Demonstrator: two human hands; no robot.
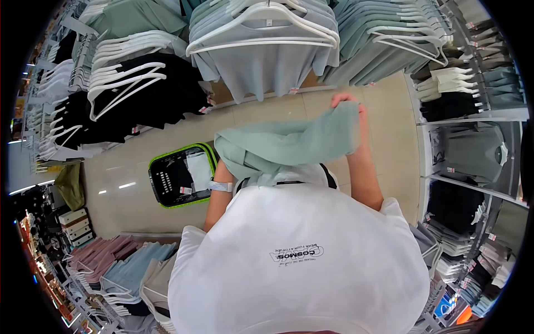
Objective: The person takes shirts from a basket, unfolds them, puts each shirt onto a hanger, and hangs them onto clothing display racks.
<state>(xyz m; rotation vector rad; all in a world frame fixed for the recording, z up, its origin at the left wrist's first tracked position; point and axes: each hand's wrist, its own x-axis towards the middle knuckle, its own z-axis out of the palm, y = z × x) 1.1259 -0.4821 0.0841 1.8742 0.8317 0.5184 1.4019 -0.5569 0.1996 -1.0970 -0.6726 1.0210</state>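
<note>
A pale green shirt (289, 136), bunched and folded over, is stretched sideways in front of my body. My right hand (359, 111) grips its right end, with fingers curled over the upper edge and slightly blurred. On the left side, the cloth covers my left hand, so its fingers do not show. A pale band (221, 186) circles my left wrist just below the cloth. A black shopping basket (214, 158) with a bright green rim stands on the floor beside my left arm, holding dark and white items and a tag.
Ahead hang grey-blue shirts (261, 69) on white hangers, with green shirts (361, 55) to their right. Black shirts (156, 89) hang at upper left. Shelves (473, 118) of folded clothes line the right side. More hanging clothes (128, 267) are at lower left. Tiled floor (122, 192) lies between.
</note>
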